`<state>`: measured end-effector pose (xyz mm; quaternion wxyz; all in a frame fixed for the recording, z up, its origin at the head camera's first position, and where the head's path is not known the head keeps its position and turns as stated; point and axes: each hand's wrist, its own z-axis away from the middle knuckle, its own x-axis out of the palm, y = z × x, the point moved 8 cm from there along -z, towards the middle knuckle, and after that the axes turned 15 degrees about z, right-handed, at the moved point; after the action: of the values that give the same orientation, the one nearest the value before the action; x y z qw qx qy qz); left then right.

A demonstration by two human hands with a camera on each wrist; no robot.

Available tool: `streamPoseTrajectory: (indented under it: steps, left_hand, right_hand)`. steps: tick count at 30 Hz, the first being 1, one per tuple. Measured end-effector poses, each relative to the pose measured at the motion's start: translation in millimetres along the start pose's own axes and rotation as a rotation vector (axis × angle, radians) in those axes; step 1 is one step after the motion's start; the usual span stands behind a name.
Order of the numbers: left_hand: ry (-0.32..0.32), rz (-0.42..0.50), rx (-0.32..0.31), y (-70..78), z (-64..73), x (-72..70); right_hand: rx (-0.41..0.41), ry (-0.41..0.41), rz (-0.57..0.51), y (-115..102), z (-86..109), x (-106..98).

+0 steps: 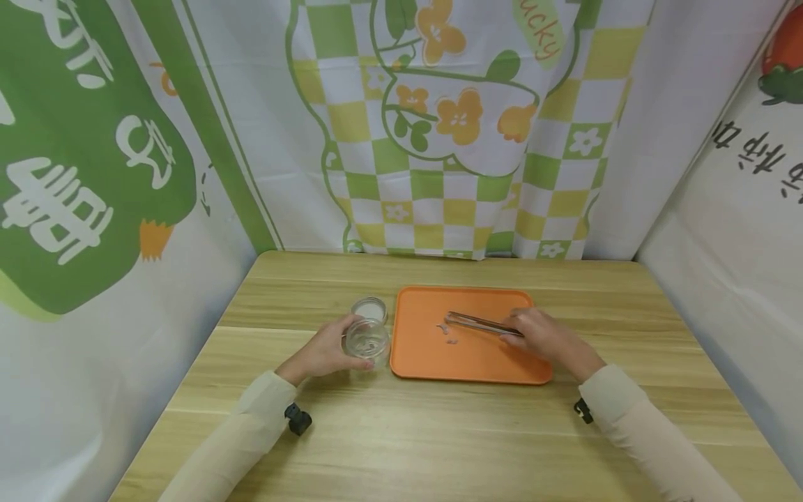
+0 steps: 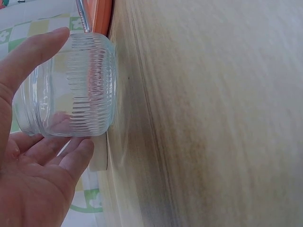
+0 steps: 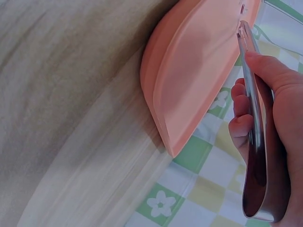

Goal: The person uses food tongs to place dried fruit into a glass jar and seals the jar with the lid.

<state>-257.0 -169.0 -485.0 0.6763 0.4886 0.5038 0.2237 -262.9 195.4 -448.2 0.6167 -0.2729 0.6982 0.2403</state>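
Observation:
My left hand (image 1: 323, 350) holds a clear ribbed glass jar (image 1: 366, 341), thumb on one side and fingers on the other, just left of the orange tray (image 1: 417, 362). Small pale bits seem to lie in the jar, too small to identify. In the left wrist view the jar (image 2: 90, 85) stands on the table. Metal tongs (image 1: 479, 323) are gripped in my right hand (image 1: 541, 336) above the tray, their tips at a few small pale pieces (image 1: 452, 341). The right wrist view shows thumb and fingers squeezing the tongs (image 3: 258, 137); whether the tips pinch a piece, I cannot tell.
Behind the jar lies a round, silver-rimmed lid-like piece (image 1: 369, 308). All this is on a wooden table (image 1: 439, 439). Printed curtains hang along its back edge (image 1: 452, 209) and both sides. A small black device sits at each cuff.

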Motion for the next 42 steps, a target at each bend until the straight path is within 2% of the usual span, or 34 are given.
streamPoseTrajectory:
  steps: [8, 16, 25, 42]
  left_hand:
    - [0.004, 0.005, -0.013, -0.3, -0.9, 0.1]
    - [0.008, -0.010, -0.009, -0.7, -1.3, -0.1]
    - [0.004, -0.003, -0.004, -2.5, -1.6, 0.9]
    - [0.000, 0.003, -0.010, -0.6, -0.5, 1.0]
  right_hand:
    - [0.022, 0.002, -0.003, 1.8, 0.4, -4.8]
    - [-0.035, 0.064, -0.003, -3.4, -0.7, -15.3]
    - [-0.015, 0.012, -0.014, -4.0, -2.4, -18.0]
    - [-0.074, 0.043, 0.013, -20.9, -12.1, -34.9]
